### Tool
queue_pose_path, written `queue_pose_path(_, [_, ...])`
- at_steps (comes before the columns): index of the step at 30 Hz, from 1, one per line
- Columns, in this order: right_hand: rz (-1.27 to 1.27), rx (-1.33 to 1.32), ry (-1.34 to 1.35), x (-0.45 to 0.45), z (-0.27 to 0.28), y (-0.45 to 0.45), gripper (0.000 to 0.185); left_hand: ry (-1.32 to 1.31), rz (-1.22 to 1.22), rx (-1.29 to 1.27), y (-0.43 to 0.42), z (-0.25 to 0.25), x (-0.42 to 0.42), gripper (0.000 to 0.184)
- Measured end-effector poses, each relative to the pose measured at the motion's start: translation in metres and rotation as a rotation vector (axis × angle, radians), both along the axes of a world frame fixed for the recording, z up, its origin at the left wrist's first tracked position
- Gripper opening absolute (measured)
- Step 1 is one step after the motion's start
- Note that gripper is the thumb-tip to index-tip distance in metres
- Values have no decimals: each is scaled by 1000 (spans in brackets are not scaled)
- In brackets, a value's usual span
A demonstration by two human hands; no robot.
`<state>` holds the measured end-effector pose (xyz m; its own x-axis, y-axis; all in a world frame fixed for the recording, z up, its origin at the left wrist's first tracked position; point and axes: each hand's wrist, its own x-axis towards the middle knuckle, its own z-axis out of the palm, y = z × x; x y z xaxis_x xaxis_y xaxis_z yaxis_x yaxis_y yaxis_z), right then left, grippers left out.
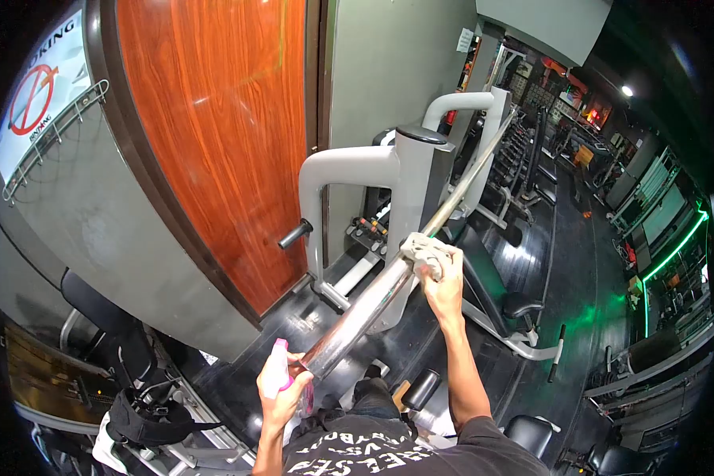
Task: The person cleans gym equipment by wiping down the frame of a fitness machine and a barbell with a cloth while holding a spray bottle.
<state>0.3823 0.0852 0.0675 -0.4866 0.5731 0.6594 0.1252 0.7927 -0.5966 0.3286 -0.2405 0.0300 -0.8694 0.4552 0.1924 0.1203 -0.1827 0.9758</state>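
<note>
A long metal barbell [464,184] runs from the rack toward me, its thick sleeve [361,319] nearest my body. My right hand [443,282] presses a crumpled whitish cloth [427,252] onto the bar near the inner end of the sleeve. Near the sleeve's outer end, my left hand [282,394] is wrapped round a spray bottle with a pink and white head [278,371]. Some of its fingers are at the sleeve's end; whether they touch the metal is hard to tell.
A grey rack frame [408,186] supports the bar. Behind it stands a dark bench [484,266]. A wooden door [222,135] is at the left, with a black bag [147,420] lower left. Dumbbell racks [512,151] stand farther back.
</note>
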Motion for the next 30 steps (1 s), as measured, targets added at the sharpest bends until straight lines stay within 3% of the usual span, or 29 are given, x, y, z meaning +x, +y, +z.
queue_pose_path(3, [165,157,-137,6,12,-33,27,-40,-14,32,0,-13,-5,40])
queue_pose_path(5, [509,281,-146,15,18,-78,28,-36,-41,34,0,-17,-6,42])
queue_pose_path(7, [775,166,-214,24,20,-112,31,22,-33,-49,-2,-15,-6,42])
queue_pose_path(9, [647,324,-151,20,15,-105,31,24,-48,-94,-3,-10,-8,42])
queue_pose_path(11, [497,304,-93,9,4,-67,25,33,-37,-97,-3,-8,-5,49])
queue_pose_path(12, [332,212,-98,5,-1,-47,23,124,-41,-115,-4,-12,-6,60])
queue_pose_path(14, [65,-55,33,-2,0,-13,23,86,-45,-111,-5,-14,-5,64])
queue_pose_path(15, [-104,-88,-41,-2,14,-14,20,54,-45,-103,-5,-14,-5,67])
queue_pose_path(17, [-1,-87,-47,-1,16,-29,18,39,-49,-85,-4,-15,-5,67])
queue_pose_path(19, [308,280,-157,9,36,-73,22,34,-38,-92,-4,-12,-4,62])
queue_pose_path(21, [725,37,-205,25,25,-114,33,79,-31,-163,-7,-21,-6,60])
queue_pose_path(23, [761,223,-307,33,31,-126,34,131,-23,-237,-9,-19,-7,57])
queue_pose_path(27, [313,232,-179,8,41,-55,26,52,-52,-143,-6,-4,-3,50])
queue_pose_path(29, [-104,48,-206,-1,31,-23,16,101,-82,-91,-9,-3,-4,50])
queue_pose_path(30, [-98,32,-228,0,36,-30,16,62,-109,-85,-11,-3,-4,49])
